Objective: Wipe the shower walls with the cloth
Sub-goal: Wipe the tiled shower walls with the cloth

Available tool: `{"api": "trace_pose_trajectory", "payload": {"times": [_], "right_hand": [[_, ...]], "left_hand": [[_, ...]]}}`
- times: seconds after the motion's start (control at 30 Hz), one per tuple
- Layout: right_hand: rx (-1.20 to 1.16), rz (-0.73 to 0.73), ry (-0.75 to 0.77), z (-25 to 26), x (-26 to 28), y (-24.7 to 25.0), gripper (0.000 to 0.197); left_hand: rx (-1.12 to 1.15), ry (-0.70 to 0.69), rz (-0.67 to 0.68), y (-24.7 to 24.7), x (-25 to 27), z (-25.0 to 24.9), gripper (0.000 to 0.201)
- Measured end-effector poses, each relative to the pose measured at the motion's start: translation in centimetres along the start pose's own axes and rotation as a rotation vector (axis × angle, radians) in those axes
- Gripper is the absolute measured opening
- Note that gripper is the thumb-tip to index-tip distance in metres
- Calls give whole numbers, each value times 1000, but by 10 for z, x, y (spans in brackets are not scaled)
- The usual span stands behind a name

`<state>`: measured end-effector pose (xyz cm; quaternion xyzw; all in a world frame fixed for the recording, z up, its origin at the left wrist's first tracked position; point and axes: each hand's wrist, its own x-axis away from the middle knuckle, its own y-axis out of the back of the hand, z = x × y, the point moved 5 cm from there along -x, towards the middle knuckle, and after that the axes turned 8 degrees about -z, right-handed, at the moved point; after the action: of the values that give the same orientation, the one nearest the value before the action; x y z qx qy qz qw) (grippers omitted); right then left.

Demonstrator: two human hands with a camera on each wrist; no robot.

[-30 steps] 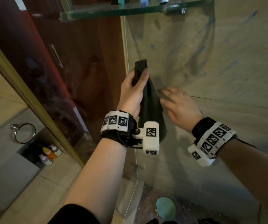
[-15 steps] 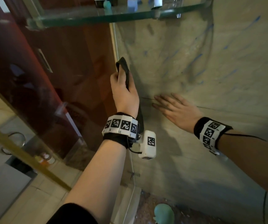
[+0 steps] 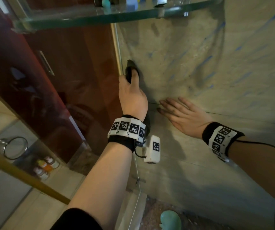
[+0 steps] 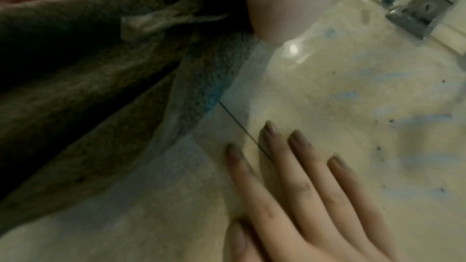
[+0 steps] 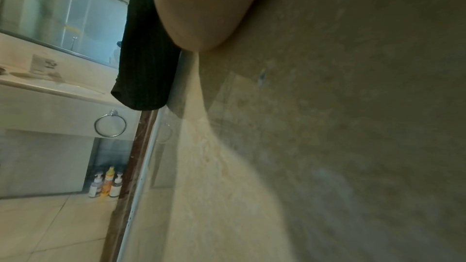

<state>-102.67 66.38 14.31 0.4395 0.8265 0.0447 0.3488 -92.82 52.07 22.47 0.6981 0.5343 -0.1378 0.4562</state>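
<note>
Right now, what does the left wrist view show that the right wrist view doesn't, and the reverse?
Only the left wrist view shows the right hand's fingers flat on the wall, blue streaks and a metal shelf bracket. Only the right wrist view shows the towel ring, three pump bottles and the floor tiles. Both show the dark cloth and the beige shower wall.

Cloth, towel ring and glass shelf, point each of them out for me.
cloth (image 3: pixel 130 70), head view, the dark top end above the left hand's fingers.
towel ring (image 5: pixel 110 126), right wrist view, the open centre of the metal hoop.
glass shelf (image 3: pixel 87 20), head view, its green front edge.
</note>
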Motion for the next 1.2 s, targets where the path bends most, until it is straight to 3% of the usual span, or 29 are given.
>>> {"api": "trace_pose_trajectory", "payload": {"times": [0.13, 0.2, 0.27, 0.43, 0.53, 0.63, 0.8, 0.93, 1.07, 1.2], "right_hand": [[4, -10, -6, -1, -2, 2, 60], [-1, 0, -11, 0, -1, 2, 60], [2, 3, -11, 0, -1, 2, 60], [-5, -1, -21, 0, -1, 1, 59], [-17, 6, -19, 0, 0, 0, 57], [-8, 9, -13, 0, -1, 1, 52], [-9, 25, -9, 0, 0, 1, 53], [-15, 19, -12, 0, -2, 2, 52], [-35, 24, -23, 0, -2, 1, 52], [-64, 29, -18, 0, 0, 1, 50]], "left_hand": [[-52, -256, 12, 0, 11, -18, 50], [-103, -299, -6, 1, 9, -19, 50], [-131, -187, -26, 6, 3, -12, 52], [-66, 119, 141, 3, 5, -9, 59], [-4, 66, 140, 5, 1, -18, 58], [-87, -33, 135, 9, -5, -16, 57], [-51, 181, 194, 3, 9, 4, 59], [-34, 275, 269, -1, 22, 4, 59], [-90, 210, 218, 9, 24, -7, 55], [88, 132, 249, 8, 11, -22, 57]]}}
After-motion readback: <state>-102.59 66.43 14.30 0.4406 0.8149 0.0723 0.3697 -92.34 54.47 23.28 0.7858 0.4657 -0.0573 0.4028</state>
